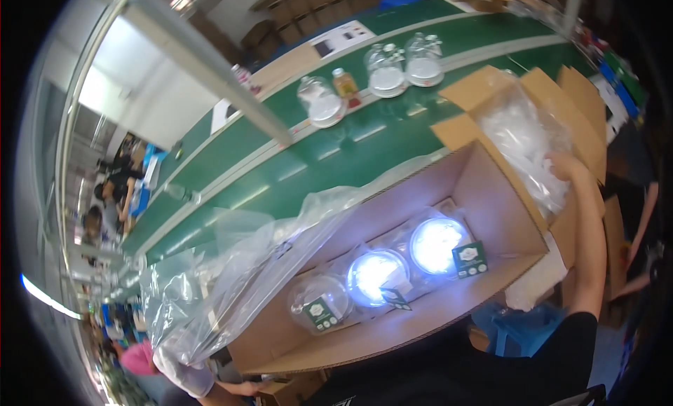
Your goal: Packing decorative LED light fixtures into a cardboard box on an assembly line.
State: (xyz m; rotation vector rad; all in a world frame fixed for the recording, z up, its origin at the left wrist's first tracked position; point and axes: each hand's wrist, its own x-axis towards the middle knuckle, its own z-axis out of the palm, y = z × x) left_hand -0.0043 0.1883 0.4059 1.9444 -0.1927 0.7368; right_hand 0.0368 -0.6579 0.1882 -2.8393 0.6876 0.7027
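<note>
My right hand [565, 165] reaches to the upper right into an open cardboard box [554, 91] stuffed with clear plastic bags [522, 136]. Its fingers are sunk in the bags, so its grip is hidden. Straight before me lies a long open carton [491, 196] holding three round domed lamps in clear wrap. The right lamp [436, 243] and the middle lamp [375, 274] glare white. The left lamp [322, 301] looks dull. Small green tags [470, 259] lie on them. My left hand is out of view.
A clear plastic liner [231, 280] spills from the carton's left end. Beyond runs a green conveyor [336, 154] carrying three bagged domes [387, 71] and a small bottle [343, 84]. A metal rail [210, 63] crosses overhead. Other people work at the left [116, 189] and right [641, 217].
</note>
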